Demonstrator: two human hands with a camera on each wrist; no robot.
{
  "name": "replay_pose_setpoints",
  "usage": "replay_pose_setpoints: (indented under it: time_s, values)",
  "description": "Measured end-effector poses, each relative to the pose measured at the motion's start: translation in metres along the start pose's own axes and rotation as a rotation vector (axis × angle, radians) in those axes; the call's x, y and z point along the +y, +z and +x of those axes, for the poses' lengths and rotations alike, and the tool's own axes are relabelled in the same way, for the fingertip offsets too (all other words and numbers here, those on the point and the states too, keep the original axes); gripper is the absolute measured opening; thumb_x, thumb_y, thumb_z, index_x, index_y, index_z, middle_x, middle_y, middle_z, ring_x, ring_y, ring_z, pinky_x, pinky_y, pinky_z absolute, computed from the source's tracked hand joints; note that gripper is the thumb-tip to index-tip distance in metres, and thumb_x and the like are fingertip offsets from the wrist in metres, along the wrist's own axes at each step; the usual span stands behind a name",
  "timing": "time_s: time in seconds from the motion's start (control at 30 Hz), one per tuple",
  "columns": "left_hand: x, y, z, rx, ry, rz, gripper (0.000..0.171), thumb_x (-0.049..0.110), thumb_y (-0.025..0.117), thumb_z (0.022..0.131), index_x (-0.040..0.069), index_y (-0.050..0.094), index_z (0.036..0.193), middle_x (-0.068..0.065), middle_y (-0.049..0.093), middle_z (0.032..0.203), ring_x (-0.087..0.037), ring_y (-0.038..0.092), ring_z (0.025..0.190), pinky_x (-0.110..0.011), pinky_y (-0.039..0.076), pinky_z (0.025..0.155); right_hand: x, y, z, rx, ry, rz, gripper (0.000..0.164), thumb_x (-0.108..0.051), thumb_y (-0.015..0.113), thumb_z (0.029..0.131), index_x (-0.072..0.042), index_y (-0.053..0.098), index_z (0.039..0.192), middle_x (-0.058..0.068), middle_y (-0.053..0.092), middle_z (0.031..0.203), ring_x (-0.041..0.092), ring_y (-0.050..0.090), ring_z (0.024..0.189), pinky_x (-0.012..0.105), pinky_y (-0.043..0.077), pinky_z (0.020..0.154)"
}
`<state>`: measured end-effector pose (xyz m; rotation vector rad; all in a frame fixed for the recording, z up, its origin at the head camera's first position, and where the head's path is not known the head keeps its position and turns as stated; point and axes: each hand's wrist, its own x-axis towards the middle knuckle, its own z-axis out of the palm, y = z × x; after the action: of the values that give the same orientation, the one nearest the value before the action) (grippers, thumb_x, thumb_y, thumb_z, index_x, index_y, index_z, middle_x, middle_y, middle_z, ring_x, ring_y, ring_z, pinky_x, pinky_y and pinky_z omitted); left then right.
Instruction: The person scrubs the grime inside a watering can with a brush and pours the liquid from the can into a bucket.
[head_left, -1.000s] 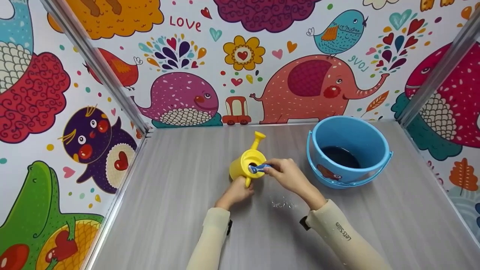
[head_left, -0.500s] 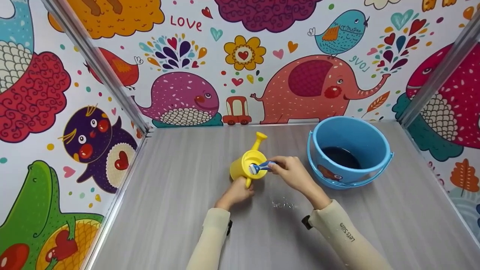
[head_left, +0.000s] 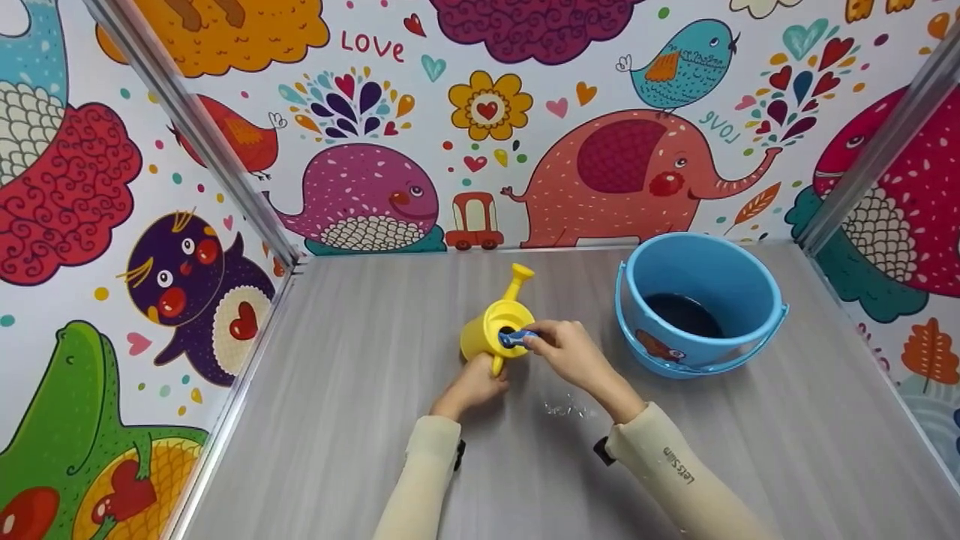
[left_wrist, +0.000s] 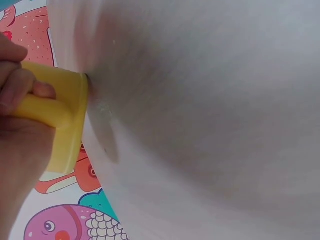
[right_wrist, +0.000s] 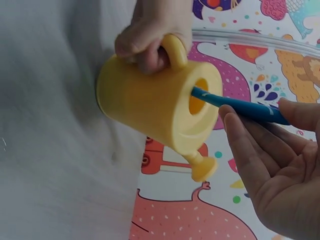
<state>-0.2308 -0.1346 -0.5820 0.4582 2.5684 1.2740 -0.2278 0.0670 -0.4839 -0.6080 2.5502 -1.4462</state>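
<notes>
A yellow toy watering can (head_left: 478, 336) stands on the grey table, its spout turned toward the back wall. My left hand (head_left: 474, 384) grips its handle, with fingers curled round it in the left wrist view. Between the thumb and fingers of my right hand (head_left: 576, 355) I pinch the blue handle of a razor (right_wrist: 245, 107). The razor's head end is down in the can's round top opening and hidden by the rim. In the right wrist view the razor slants into the hole, and the can's yellow body (right_wrist: 142, 100) fills the middle.
A light blue bucket (head_left: 750, 255) with dark liquid at its bottom stands to the right, its handle hanging down in front. A splash of water (head_left: 568, 407) lies on the table (head_left: 360, 390) below my right hand. Cartoon-printed walls enclose the back and sides.
The razor's head rose into sight at the can's opening half a second ago, and now it is down inside. My right hand has moved slightly left and down. The left hand and can stayed put.
</notes>
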Motion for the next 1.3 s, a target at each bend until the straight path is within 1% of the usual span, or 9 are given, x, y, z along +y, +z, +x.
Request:
replay_pose_setpoints:
  time_s: [0.13,0.23,0.33,0.47,0.57,0.77,0.93,1.0,1.3]
  values:
    - [0.001,0.000,0.000,-0.004,0.014,0.007,0.038,-0.008,0.060,0.078,0.018,0.038,0.060,0.009,0.033,0.055,-0.006,0.031,0.049,-0.022,0.027,0.050,0.002,0.006,0.000,-0.008,-0.010,-0.014,0.027,-0.019,0.061,0.098,-0.002,0.069,0.117,0.012,0.073,0.097,0.014,0.058,0.075,0.027,0.050,0.069]
    - [0.002,-0.001,0.000,-0.007,0.007,0.010,0.037,-0.007,0.060,0.080,0.018,0.039,0.061,0.009,0.034,0.056,-0.007,0.032,0.049,-0.022,0.028,0.050,0.002,0.008,0.000,-0.003,-0.018,-0.023,0.026,-0.019,0.061,0.098,-0.003,0.070,0.116,0.012,0.073,0.097,0.014,0.057,0.073,0.026,0.048,0.067]
    - [0.003,-0.002,0.000,-0.007,-0.005,0.007,0.037,-0.006,0.060,0.080,0.018,0.039,0.062,0.009,0.035,0.056,-0.007,0.033,0.049,-0.023,0.029,0.051,0.003,0.009,0.000,0.000,-0.004,-0.004,0.026,-0.019,0.062,0.098,-0.003,0.070,0.116,0.011,0.074,0.099,0.015,0.060,0.076,0.028,0.050,0.069]
    - [0.003,-0.001,0.000,0.000,0.012,0.007,0.036,-0.008,0.060,0.079,0.017,0.039,0.062,0.008,0.035,0.056,-0.007,0.033,0.049,-0.022,0.028,0.051,0.004,0.009,-0.001,0.001,0.031,0.019,0.034,-0.021,0.063,0.097,-0.003,0.065,0.125,0.011,0.074,0.108,0.017,0.068,0.087,0.035,0.057,0.079]
    - [0.003,-0.001,0.000,0.005,0.036,0.015,0.037,-0.008,0.060,0.077,0.016,0.037,0.060,0.008,0.033,0.056,-0.006,0.031,0.049,-0.022,0.026,0.051,0.005,0.009,-0.001,0.005,0.028,0.043,0.038,-0.021,0.064,0.096,0.000,0.063,0.129,0.013,0.074,0.111,0.021,0.072,0.092,0.038,0.058,0.082]
    - [0.001,0.000,0.000,0.011,0.041,0.014,0.038,-0.008,0.059,0.075,0.017,0.036,0.058,0.009,0.032,0.054,-0.006,0.030,0.049,-0.021,0.026,0.050,0.010,0.007,-0.002,0.016,0.027,0.139,0.032,-0.016,0.062,0.096,0.003,0.067,0.121,0.017,0.073,0.110,0.025,0.073,0.093,0.033,0.059,0.081]
    - [0.000,0.000,0.000,0.021,0.022,0.006,0.038,-0.007,0.059,0.076,0.018,0.037,0.059,0.009,0.033,0.055,-0.007,0.031,0.049,-0.022,0.027,0.051,0.012,0.000,-0.003,0.020,0.035,0.256,0.032,-0.013,0.060,0.097,0.008,0.064,0.122,0.024,0.071,0.111,0.034,0.073,0.097,0.040,0.059,0.084]
    - [0.000,0.000,0.000,0.024,0.015,0.003,0.038,-0.007,0.060,0.076,0.018,0.037,0.058,0.009,0.033,0.055,-0.007,0.031,0.050,-0.022,0.027,0.051,0.012,-0.003,-0.004,0.024,0.043,0.292,0.032,-0.012,0.060,0.097,0.008,0.064,0.121,0.025,0.071,0.111,0.036,0.072,0.099,0.040,0.059,0.084]
    - [0.002,0.000,0.000,0.026,0.014,0.000,0.036,-0.008,0.060,0.075,0.017,0.039,0.059,0.009,0.036,0.056,-0.006,0.033,0.050,-0.021,0.028,0.052,0.015,-0.009,-0.007,0.076,0.104,0.383,0.032,-0.007,0.058,0.094,0.010,0.064,0.120,0.027,0.071,0.109,0.031,0.074,0.095,0.032,0.059,0.080]
